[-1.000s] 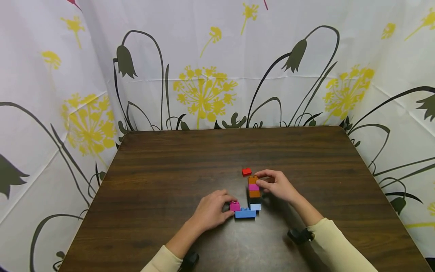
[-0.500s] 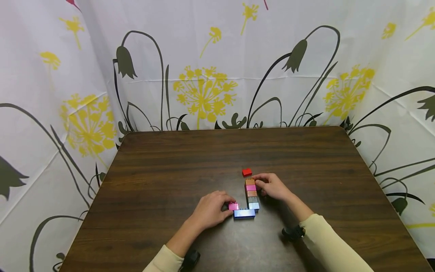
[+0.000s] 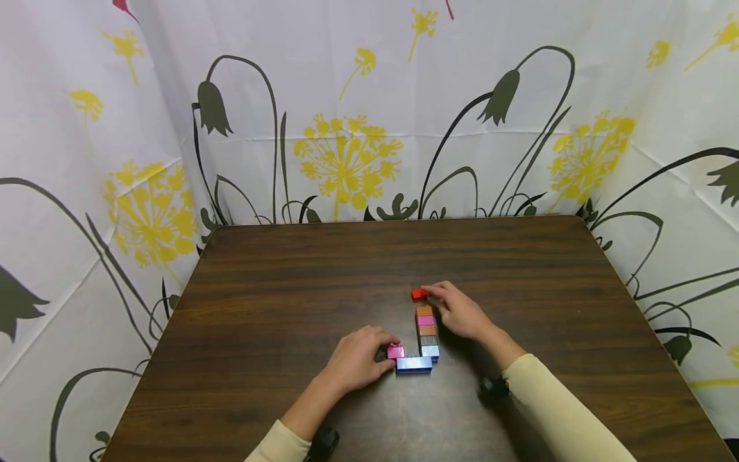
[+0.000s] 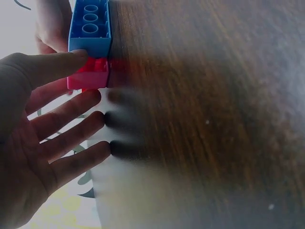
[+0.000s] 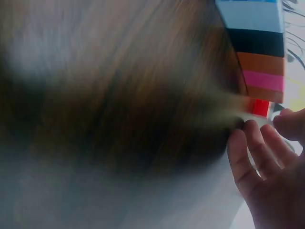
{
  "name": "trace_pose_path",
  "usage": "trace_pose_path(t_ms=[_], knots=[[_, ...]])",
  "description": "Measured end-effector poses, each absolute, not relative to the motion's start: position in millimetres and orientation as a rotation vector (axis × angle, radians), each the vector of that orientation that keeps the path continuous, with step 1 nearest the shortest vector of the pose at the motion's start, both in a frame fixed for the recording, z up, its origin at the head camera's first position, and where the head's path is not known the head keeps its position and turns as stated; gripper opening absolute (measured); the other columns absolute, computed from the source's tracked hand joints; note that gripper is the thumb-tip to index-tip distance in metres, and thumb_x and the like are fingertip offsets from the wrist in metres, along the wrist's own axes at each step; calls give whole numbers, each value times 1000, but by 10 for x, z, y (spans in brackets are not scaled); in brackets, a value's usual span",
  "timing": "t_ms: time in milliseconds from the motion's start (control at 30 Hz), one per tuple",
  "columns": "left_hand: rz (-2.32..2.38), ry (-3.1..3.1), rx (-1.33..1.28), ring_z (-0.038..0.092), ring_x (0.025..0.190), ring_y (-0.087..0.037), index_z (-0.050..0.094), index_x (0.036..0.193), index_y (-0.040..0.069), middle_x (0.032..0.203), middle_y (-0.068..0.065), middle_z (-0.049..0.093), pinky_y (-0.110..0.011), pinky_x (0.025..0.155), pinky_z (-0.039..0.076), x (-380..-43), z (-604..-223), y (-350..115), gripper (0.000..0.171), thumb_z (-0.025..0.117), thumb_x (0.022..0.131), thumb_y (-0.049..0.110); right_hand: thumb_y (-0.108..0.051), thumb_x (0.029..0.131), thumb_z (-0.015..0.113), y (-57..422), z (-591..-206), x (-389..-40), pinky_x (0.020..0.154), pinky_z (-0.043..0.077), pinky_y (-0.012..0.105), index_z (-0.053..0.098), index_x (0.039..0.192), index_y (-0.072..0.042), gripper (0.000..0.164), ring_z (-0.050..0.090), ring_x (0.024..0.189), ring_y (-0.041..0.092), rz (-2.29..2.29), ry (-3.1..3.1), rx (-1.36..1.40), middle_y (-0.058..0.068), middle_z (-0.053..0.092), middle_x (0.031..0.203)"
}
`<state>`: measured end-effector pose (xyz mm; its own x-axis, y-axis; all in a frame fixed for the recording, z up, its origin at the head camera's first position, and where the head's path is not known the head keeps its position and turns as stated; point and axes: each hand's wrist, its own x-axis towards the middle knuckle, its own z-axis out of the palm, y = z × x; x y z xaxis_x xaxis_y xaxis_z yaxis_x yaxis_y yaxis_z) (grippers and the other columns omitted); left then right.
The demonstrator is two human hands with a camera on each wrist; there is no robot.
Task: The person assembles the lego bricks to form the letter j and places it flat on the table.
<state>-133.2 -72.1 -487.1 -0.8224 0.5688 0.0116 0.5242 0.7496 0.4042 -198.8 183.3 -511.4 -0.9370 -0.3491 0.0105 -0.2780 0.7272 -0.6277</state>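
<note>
My left hand [image 3: 358, 356] pinches a pink toy brick [image 3: 395, 352] between thumb and forefinger, its other fingers spread in the left wrist view. That brick joins the left end of a long blue brick [image 3: 414, 365]. From the blue brick's right end a row of bricks runs away from me: light blue [image 5: 252, 15], black [image 5: 259, 43], orange [image 5: 261, 63], pink [image 5: 263, 81] and orange [image 5: 267, 94]. Just beyond the row lies a loose red brick [image 3: 418, 294]. My right hand [image 3: 462, 314] reaches there, forefinger at the red brick's right side, thumb apart from it.
All the bricks lie on a dark wood-grain table [image 3: 288, 276]. A white curtain [image 3: 369, 128] with yellow and grey flowers hangs behind the table's far edge and at both sides. Dark wristbands [image 3: 493, 388] are on both wrists.
My right hand has left the far orange brick and moved to the red one. The joined bricks have shifted slightly left and toward me. My left hand keeps its hold on the pink brick.
</note>
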Motion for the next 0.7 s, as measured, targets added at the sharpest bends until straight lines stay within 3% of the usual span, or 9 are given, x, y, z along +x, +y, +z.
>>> trace_pose_path(t_ms=[100,300,533,700], knots=[[609,2836,895,60,93,-10,74,110,22,97,10,66,-36,79,51,-1325,-4899,-711,29,78,83,33,-2,94,53,1811,-5102,-1996,68,47,34,55,141,-18,50,56,91,19,-794,2845,-576,5,53,128],[617,2846,890,59,91,-9,74,110,22,96,11,66,-35,77,51,-1325,-4907,-692,29,78,83,33,-8,97,52,1787,-5058,-1987,67,48,35,58,139,-21,44,56,105,20,-664,2877,-597,4,54,126],[599,2844,880,58,90,-9,74,111,22,94,11,65,-34,76,51,-1320,-4886,-694,30,77,84,34,-5,94,53,1796,-5036,-1941,60,43,29,59,138,-19,46,53,93,16,-708,2882,-587,2,55,117],[598,2846,872,58,90,-8,73,113,22,96,10,65,-35,76,51,-1324,-4889,-703,31,77,84,35,-5,94,54,1800,-5032,-1937,63,45,32,60,136,-17,45,52,89,15,-756,2877,-577,2,55,114]])
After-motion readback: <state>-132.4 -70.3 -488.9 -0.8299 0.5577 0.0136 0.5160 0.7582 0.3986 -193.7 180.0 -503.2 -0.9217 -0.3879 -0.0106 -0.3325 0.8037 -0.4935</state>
